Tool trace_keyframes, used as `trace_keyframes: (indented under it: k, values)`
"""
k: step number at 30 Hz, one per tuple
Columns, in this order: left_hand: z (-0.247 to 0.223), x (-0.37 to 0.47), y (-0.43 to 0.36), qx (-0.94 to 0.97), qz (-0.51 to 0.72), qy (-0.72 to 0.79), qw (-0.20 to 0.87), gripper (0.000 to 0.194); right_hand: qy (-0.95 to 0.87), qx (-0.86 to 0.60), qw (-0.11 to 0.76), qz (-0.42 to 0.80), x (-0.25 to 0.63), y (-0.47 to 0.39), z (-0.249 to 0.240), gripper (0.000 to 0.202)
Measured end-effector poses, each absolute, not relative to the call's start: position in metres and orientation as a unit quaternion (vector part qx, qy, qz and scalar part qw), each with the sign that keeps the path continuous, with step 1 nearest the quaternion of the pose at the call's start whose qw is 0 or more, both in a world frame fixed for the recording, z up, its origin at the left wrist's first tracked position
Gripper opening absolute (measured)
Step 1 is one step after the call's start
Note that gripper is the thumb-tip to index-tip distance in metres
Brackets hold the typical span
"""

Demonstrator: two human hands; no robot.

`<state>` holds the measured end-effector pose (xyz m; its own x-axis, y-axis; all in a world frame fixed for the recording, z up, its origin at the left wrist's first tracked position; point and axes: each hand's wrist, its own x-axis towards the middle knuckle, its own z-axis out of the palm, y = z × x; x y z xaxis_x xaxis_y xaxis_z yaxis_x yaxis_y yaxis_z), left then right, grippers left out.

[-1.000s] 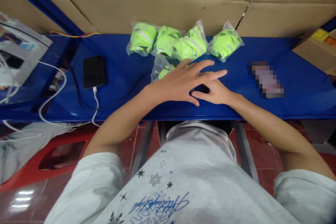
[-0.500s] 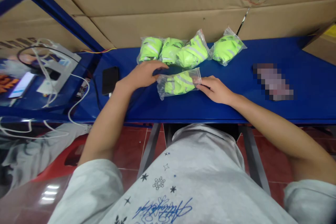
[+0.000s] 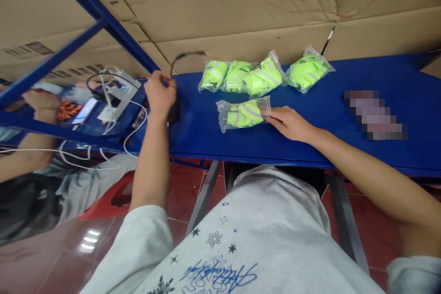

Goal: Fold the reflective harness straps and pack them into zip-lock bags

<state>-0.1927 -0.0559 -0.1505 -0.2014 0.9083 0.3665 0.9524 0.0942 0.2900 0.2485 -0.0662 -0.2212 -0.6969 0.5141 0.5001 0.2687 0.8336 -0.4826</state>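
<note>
My right hand [image 3: 291,123] pinches the right end of a clear plastic bag with a neon-yellow, grey-striped item [image 3: 245,114] inside, lying on the blue table [image 3: 206,140]. My left hand [image 3: 160,94] is raised at the table's left, fingers closed round a dark cable [image 3: 186,55] whose end sticks out blurred to the right. Behind the near bag stand more such bags in a row: one at the left [image 3: 214,76], a second [image 3: 238,76], a third [image 3: 263,77] and one at the right [image 3: 308,72].
A dark phone, partly hidden, lies by my left wrist. A white power strip [image 3: 120,101] with tangled cables and a lit phone [image 3: 84,111] are further left, beyond a blue frame post [image 3: 120,39]. Another person's hand [image 3: 43,101] is at far left. A pixelated object [image 3: 375,115] lies right.
My left hand has left the near bag, moved left and taken hold of the dark cable. The view has shifted left, and another person's arm now shows there.
</note>
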Motion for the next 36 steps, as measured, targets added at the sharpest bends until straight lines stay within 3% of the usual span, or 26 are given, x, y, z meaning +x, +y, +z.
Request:
trace_keyframes:
  k: [6, 11, 14, 16, 19, 24, 27, 29, 32, 36]
  values:
    - [-0.161, -0.216, -0.04, -0.607, -0.219, -0.763, 0.028, 0.094, -0.903, -0.22, 0.315, 0.193, 0.248, -0.066, -0.224, 0.028]
    - [-0.156, -0.157, -0.052, -0.605, -0.216, -0.766, 0.028, 0.086, -0.898, -0.21, 0.326, 0.208, 0.247, -0.066, -0.221, 0.028]
    - [-0.147, -0.092, -0.067, -0.743, -0.215, -0.633, -0.045, 0.071, -0.892, -0.216, 0.325, 0.23, 0.248, -0.066, -0.218, 0.029]
    - [-0.143, -0.049, -0.076, -0.854, -0.129, -0.493, -0.103, 0.088, -0.88, -0.237, 0.334, 0.239, 0.249, -0.067, -0.217, 0.03]
    - [-0.144, -0.006, -0.08, -0.88, -0.039, -0.463, -0.103, 0.104, -0.842, -0.273, 0.353, 0.305, 0.25, -0.07, -0.217, 0.037]
    - [-0.153, 0.02, -0.083, -0.872, -0.061, -0.476, -0.091, 0.076, -0.756, -0.234, 0.303, 0.53, 0.238, -0.076, -0.213, 0.046]
    - [-0.153, 0.025, -0.083, -0.875, -0.099, -0.461, -0.11, 0.06, -0.744, -0.267, 0.317, 0.524, 0.228, -0.073, -0.2, 0.042]
    - [-0.148, 0.021, -0.076, -0.863, -0.146, -0.455, -0.163, 0.075, -0.748, -0.31, 0.349, 0.471, 0.226, -0.064, -0.187, 0.052]
    - [-0.141, 0.008, -0.056, -0.823, -0.197, -0.392, -0.361, 0.112, -0.794, -0.298, 0.324, 0.42, 0.234, -0.046, -0.165, 0.06]
    - [-0.154, -0.004, -0.037, -0.652, -0.269, -0.402, -0.583, 0.086, -0.813, -0.242, 0.276, 0.452, 0.247, -0.038, -0.152, 0.046]
